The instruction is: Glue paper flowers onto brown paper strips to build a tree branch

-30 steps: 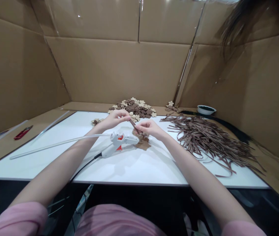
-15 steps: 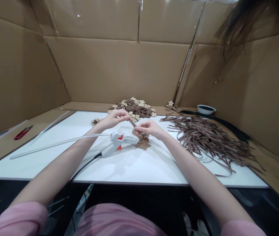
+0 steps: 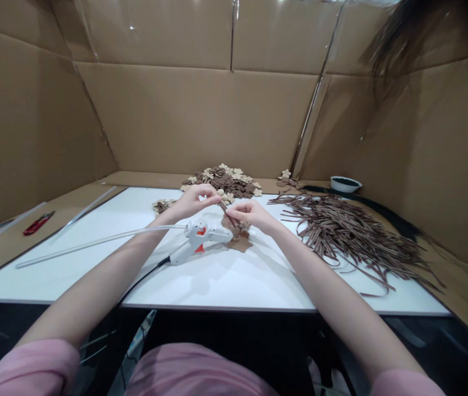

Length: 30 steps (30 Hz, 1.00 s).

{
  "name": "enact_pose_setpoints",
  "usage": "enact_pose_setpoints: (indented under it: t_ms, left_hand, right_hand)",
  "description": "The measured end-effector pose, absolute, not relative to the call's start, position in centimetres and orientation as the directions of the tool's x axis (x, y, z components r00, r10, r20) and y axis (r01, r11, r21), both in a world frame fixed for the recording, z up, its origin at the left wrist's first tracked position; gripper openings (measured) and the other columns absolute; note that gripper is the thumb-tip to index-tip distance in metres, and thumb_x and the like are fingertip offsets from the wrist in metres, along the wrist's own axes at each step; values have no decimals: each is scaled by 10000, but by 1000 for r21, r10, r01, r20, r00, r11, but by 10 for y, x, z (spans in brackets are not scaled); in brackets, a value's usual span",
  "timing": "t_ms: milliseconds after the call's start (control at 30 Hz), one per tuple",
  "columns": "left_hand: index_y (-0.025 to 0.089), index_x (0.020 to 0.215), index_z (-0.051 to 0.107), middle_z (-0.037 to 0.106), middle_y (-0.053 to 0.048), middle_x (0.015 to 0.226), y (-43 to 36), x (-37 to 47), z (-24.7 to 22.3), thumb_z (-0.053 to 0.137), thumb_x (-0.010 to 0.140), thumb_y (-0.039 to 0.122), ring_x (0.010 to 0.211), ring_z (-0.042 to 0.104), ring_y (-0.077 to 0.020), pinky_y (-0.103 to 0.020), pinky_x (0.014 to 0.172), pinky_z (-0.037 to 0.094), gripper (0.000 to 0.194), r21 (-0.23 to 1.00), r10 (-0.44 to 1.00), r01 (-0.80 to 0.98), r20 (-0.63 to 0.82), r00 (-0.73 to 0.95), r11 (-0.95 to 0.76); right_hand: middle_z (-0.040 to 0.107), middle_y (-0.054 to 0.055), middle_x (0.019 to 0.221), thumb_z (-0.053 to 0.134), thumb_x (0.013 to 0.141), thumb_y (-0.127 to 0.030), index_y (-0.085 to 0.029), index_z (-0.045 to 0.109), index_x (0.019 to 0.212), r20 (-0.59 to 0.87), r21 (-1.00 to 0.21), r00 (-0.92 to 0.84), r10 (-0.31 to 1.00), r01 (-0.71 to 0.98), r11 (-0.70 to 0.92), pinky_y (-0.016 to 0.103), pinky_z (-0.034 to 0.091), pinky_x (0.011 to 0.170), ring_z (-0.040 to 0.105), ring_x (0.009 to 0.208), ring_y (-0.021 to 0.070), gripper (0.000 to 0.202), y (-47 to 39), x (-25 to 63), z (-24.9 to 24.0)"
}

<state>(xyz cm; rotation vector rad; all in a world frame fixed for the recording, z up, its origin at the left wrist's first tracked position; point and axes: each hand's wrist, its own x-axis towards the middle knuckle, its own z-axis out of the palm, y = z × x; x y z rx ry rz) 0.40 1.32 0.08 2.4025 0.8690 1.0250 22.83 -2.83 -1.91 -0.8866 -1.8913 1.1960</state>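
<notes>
Between my two hands, over the middle of the white board [image 3: 168, 289], is a thin brown strip [image 3: 223, 205]. My left hand [image 3: 198, 201] pinches its upper end between thumb and fingertips. My right hand [image 3: 250, 213] has its fingertips closed on the strip lower down. Just in front of my hands a white glue gun [image 3: 201, 236] with an orange trigger rests on the board, a long clear glue stick [image 3: 102, 246] coming out of its back. By its nozzle lies a brown, irregular flat piece [image 3: 240, 242], partly covered by my right hand.
Many brown strips [image 3: 353, 231] lie heaped on the right. Behind my hands is a pile of brown and cream flower-shaped pieces [image 3: 234, 181]. A white bowl [image 3: 344, 185] with dark contents stands at back right, a red-handled cutter [image 3: 39, 223] at left. Cardboard walls [image 3: 168, 115] surround the board.
My fingers have shifted slightly along the brown strip, and more of it shows below my right fingertips. The glue gun and the piles have stayed in place.
</notes>
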Motion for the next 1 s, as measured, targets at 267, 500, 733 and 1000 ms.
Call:
enact_pose_setpoints:
  t_ms: [267,500,733,1000]
  left_hand:
    - [149,764,692,669,-58,846,6,16,0,612,855,456,798,593,-154,-236,653,417,329,558,660,372,508,554,-742]
    - [140,808,701,681,-61,853,4,20,1,609,842,497,799,608,-160,-243,675,437,370,614,693,368,449,565,-698]
    - [129,892,690,695,-74,887,7,11,0,662,813,461,834,636,-171,-271,735,482,342,721,694,287,358,624,-630]
    - [160,1071,580,603,-6,815,3,13,-1,717,791,338,692,568,-105,-216,609,436,359,809,699,186,336,632,-557]
  right_hand:
    - [720,61,732,753,681,-529,-122,729,784,210,-955,-342,916,128,266,244,431,574,586,601,133,421,-29,223,-18]
    - [694,53,656,794,617,-483,-123,690,710,224,-955,-272,936,131,267,228,385,497,538,524,110,387,-32,221,-16]
    - [686,59,674,776,635,-498,-113,688,753,226,-945,-285,932,167,281,214,316,430,476,489,86,412,-32,223,-16]
    - [623,20,566,784,618,-514,-123,697,713,229,-940,-283,931,186,287,225,352,456,477,484,94,412,-33,222,-16]
